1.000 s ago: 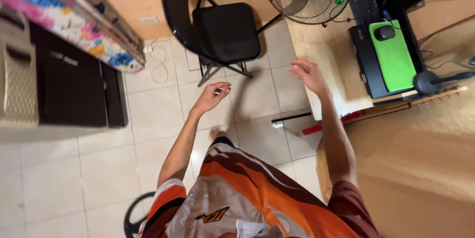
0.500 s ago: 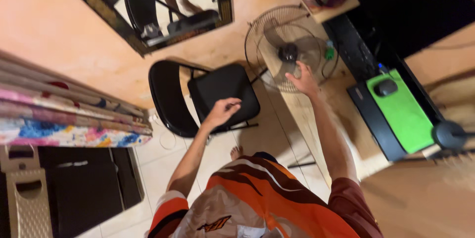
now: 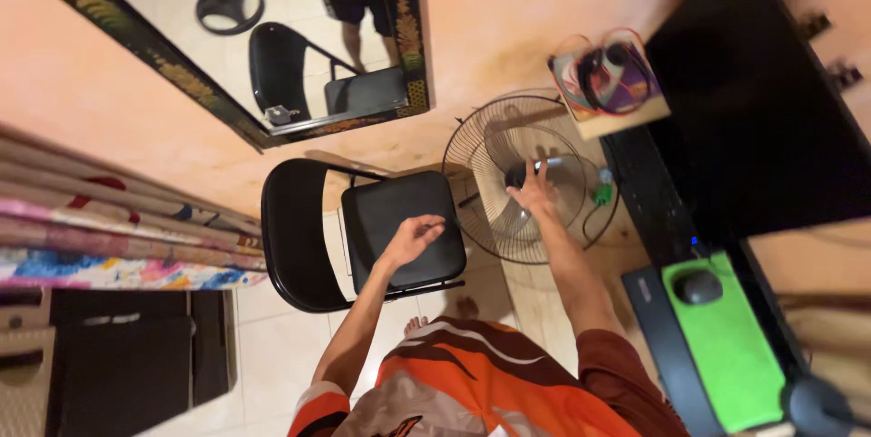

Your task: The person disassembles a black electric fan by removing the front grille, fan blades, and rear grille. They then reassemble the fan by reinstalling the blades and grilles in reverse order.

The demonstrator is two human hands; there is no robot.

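While the left hand (image 3: 413, 237) hovers open over the black chair (image 3: 399, 228), the right hand (image 3: 535, 194), fingers spread, touches the fan (image 3: 508, 142) standing straight ahead beside it.

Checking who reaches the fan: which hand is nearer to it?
Right. The right hand lies over the fan grille near its hub; the left hand hovers over the black chair seat beside it.

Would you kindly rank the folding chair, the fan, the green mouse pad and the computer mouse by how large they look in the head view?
1. black folding chair
2. fan, nearly as large, so these two are unsure
3. green mouse pad
4. computer mouse
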